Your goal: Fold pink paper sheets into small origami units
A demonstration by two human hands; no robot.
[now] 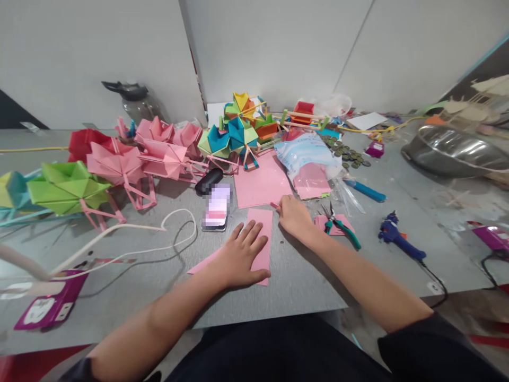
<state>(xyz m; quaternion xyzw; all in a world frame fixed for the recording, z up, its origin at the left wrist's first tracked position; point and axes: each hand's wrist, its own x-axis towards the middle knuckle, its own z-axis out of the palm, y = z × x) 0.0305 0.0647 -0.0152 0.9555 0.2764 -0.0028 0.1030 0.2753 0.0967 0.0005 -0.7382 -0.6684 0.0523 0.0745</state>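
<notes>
Fingers of the left hand (240,254) lie spread and flat on a pink paper strip (260,233), pinning it to the grey table (302,286). At one o'clock the right hand (293,215) curls, fingertips together on the strip's top corner. Green-handled pliers (342,227) lie at three o'clock, a phone (217,208) at eleven.

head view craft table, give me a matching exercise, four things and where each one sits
Things:
1. pliers
2. glue gun
3. phone
4. metal bowl

Places:
A. far right of the table, near the wall
B. just right of the right hand
C. beyond the left hand, beside the white cable
D. right of the pliers, towards the table edge

Pairs: 1-B, 2-D, 3-C, 4-A
</notes>
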